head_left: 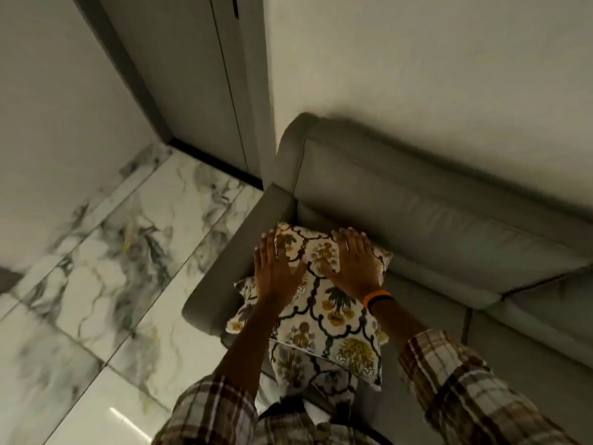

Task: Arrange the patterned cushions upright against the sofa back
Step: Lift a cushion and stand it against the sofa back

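Both hands lie flat with fingers spread on the top patterned cushion (pixel 324 293), the left hand (pixel 276 272) near its left edge, the right hand (pixel 353 261) at its far end; it lies on a second cushion (pixel 308 364) in the grey sofa (pixel 449 226) corner beside the armrest (pixel 224 277)

— What can't you make out from up there?
— Your left hand (pixel 278 270) and right hand (pixel 353 261) cover the top cushion's (pixel 324 303) far edge; a lower cushion (pixel 305 364) is mostly buried beneath it
— And the sofa (pixel 449 220)?
— Cut off at the right edge
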